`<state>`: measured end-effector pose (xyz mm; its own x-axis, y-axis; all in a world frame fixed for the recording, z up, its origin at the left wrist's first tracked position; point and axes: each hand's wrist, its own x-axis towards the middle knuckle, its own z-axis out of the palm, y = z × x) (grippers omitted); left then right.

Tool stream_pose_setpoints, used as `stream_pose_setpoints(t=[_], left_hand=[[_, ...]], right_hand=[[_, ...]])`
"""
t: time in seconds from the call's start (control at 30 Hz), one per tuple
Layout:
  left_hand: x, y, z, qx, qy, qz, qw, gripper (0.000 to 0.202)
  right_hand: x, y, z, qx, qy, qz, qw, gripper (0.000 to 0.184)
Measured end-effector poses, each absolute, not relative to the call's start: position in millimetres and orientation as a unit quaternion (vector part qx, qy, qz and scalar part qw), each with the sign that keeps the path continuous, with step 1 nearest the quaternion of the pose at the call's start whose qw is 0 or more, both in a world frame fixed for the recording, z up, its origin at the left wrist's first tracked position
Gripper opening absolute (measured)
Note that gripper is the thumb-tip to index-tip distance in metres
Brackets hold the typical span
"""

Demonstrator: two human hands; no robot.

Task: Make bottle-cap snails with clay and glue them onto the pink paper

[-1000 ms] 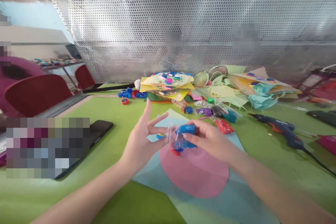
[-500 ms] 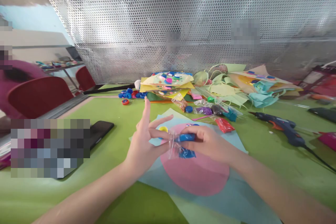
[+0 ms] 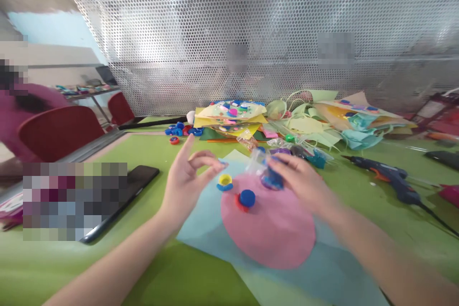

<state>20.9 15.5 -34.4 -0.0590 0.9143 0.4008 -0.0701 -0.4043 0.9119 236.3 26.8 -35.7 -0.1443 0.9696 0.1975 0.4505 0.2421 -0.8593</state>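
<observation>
My right hand (image 3: 304, 184) is closed on a small clear plastic bag (image 3: 268, 172) with a blue lump inside, held just above the pink paper circle (image 3: 272, 234). My left hand (image 3: 188, 174) hovers to its left, apart from the bag. Its index finger points up while thumb and middle finger pinch together, with a tiny blue speck at their tips. Between the hands, a yellow cap on a blue cap (image 3: 224, 182) and a blue cap on a red cap (image 3: 245, 199) lie on the light blue sheet (image 3: 201, 229).
A black phone (image 3: 122, 196) lies at left on the green table (image 3: 71, 267). A blue glue gun (image 3: 390, 179) lies at right. Coloured paper scraps (image 3: 322, 124), loose caps (image 3: 181, 129) and clay bags line the back by the perforated metal screen (image 3: 251, 33). A person sits at far left.
My left hand let go of the bag and drew back to the left. My right hand carried the bag up and to the right. The caps under the hands are now uncovered.
</observation>
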Motion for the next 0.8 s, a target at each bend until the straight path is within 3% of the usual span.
stream_pose_setpoints(t=[0.2,0.3,0.4,0.6,0.8], left_hand=[[12.5,27.7,-34.4,0.485,0.431,0.591,0.479,0.086],[16.3,20.8,-35.3,0.499,0.412,0.558,0.52,0.084],[21.0,13.2,-35.6,0.524,0.392,0.521,0.548,0.091],[27.2,5.3,-35.0,0.57,0.381,0.451,0.572,0.102],[29.8,2.9,-36.4,0.543,0.391,0.418,0.615,0.106]], right_hand=[[271.2,65.2,-47.6,-0.617,-0.666,0.15,0.391,0.022],[265.4,63.4,-52.3,-0.62,-0.679,0.061,0.389,0.034],[248.6,43.2,-46.1,-0.523,-0.771,-0.004,0.362,0.039],[221.6,3.7,-35.7,-0.317,-0.894,0.027,0.316,0.034],[219.2,5.3,-39.7,-0.276,-0.877,0.059,0.39,0.017]])
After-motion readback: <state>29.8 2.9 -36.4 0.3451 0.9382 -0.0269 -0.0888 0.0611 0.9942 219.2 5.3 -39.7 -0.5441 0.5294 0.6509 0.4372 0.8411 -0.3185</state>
